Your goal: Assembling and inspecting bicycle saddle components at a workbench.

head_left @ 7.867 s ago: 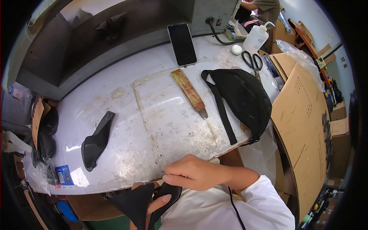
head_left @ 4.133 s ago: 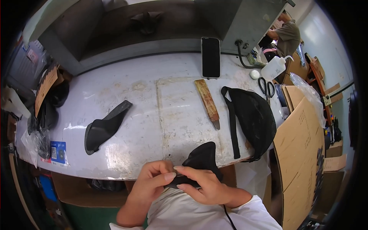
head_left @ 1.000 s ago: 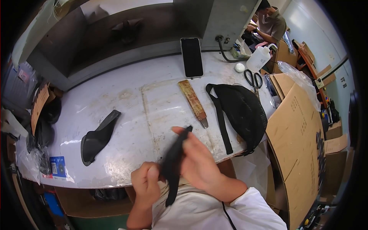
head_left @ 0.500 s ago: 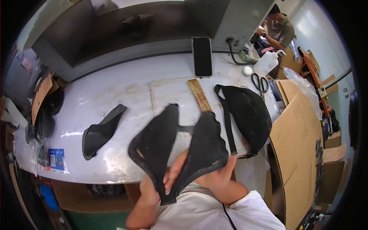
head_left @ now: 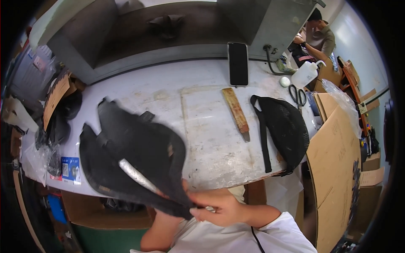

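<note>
A black fabric piece [head_left: 152, 139] with two broad lobes and a narrow band between them is held up over the table's left front, tilted to the left and blurred at its far tips. My right hand [head_left: 221, 208] is closed, pinching the narrow near end between thumb and fingers. Beneath that end, my left hand [head_left: 163, 216] grips the piece from below, most of its fingers hidden behind the fabric. On the table to the right lie a worn flat bar [head_left: 235, 109] with a metal tip and a black mesh piece [head_left: 283, 130] with a strap.
A phone [head_left: 238, 64] leans against the grey cabinet [head_left: 168, 52] at the back. Scissors [head_left: 298, 96], a white squeeze bottle [head_left: 305, 75] and a round white cap [head_left: 285, 82] sit back right. Cardboard [head_left: 333, 168] stands along the right edge. Another person [head_left: 321, 38] works beyond.
The two-lobed black piece has swung left and turned, now covering the spot where a small black piece lay. My right hand has come from behind it to pinch the near end.
</note>
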`<state>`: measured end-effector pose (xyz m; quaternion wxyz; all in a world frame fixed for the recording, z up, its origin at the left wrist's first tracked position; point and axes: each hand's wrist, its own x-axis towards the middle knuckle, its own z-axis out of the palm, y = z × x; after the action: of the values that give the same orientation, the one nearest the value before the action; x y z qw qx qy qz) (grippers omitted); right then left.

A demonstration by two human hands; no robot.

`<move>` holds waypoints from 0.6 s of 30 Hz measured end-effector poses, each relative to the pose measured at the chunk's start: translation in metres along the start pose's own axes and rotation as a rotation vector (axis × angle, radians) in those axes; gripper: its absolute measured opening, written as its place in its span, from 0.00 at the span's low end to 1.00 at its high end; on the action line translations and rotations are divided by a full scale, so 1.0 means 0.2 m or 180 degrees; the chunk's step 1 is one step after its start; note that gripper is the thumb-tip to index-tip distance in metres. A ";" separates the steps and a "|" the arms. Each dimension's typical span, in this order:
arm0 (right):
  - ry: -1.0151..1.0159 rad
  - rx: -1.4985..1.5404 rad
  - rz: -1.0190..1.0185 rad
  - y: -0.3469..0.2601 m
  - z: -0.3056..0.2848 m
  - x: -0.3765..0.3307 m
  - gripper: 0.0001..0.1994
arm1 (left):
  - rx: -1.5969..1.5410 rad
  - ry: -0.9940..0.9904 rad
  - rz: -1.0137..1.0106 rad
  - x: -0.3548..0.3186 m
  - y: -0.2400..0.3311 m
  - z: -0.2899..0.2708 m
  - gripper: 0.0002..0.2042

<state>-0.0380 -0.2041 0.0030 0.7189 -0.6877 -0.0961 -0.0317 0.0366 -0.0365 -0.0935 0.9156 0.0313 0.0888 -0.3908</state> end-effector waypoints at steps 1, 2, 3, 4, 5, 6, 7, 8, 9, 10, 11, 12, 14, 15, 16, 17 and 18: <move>-0.0253 -0.0136 -0.0339 0.01 0.01 0.03 0.20 | -0.0062 0.0094 -0.0225 0.01 0.00 0.05 0.18; -0.0264 -0.0100 -0.0347 0.00 0.03 0.07 0.20 | -0.0121 0.0183 -0.0471 0.05 -0.02 0.13 0.18; -0.0522 -0.0314 -0.0577 -0.04 0.06 0.10 0.20 | -0.0200 0.0133 -0.0526 0.06 -0.04 0.18 0.19; -0.0780 -0.0530 -0.0807 -0.06 0.09 0.13 0.20 | -0.0090 0.0214 -0.0431 0.06 -0.07 0.22 0.19; -0.0686 -0.0687 -0.0973 -0.04 0.14 0.12 0.23 | -0.0028 0.0160 -0.0431 0.06 -0.08 0.23 0.19; -0.0717 -0.0650 -0.0987 -0.04 0.17 0.10 0.23 | 0.0027 0.0103 -0.0418 0.07 -0.09 0.24 0.19; -0.0406 -0.0267 -0.0880 -0.03 0.20 0.08 0.24 | 0.0037 0.0113 -0.0380 0.06 -0.09 0.23 0.19; -0.0086 0.0104 -0.0764 -0.04 0.21 0.07 0.25 | 0.0158 0.0087 -0.0354 0.07 -0.08 0.23 0.19; -0.0051 0.0214 -0.0787 -0.06 0.18 0.06 0.22 | 0.0277 0.0054 -0.0350 0.07 -0.09 0.24 0.18; -0.0042 0.0217 -0.0786 -0.06 0.12 0.05 0.22 | 0.0280 0.0060 -0.0358 0.07 -0.08 0.24 0.18; -0.0171 -0.0186 -0.0955 -0.06 0.04 0.03 0.19 | 0.0504 0.0129 -0.0281 0.06 -0.07 0.26 0.17; -0.0261 -0.0623 -0.1098 -0.06 -0.04 -0.01 0.16 | 0.0718 0.0187 -0.0258 0.07 -0.08 0.26 0.17; 0.0255 -0.0849 -0.0907 -0.05 -0.16 -0.11 0.11 | 0.1068 0.0260 -0.0264 0.08 -0.09 0.27 0.15; 0.0498 -0.1231 -0.0628 -0.06 -0.26 -0.18 0.09 | 0.1005 0.0844 -0.0328 0.09 -0.11 0.30 0.17; 0.0762 -0.1620 -0.0337 -0.09 -0.37 -0.26 0.07 | 0.1302 0.0902 -0.0165 0.09 -0.11 0.30 0.19; 0.1176 -0.1761 -0.0092 -0.12 -0.46 -0.34 0.06 | 0.1525 0.0777 0.0014 0.07 -0.09 0.20 0.16; 0.1584 -0.1894 0.0128 -0.15 -0.56 -0.43 0.06 | 0.2061 0.0680 0.0355 0.06 -0.10 0.19 0.17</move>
<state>-0.1166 -0.3235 0.0129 0.4898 -0.8392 0.1081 -0.2099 0.0355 -0.0628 -0.0582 0.8636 0.3659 0.0537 -0.3426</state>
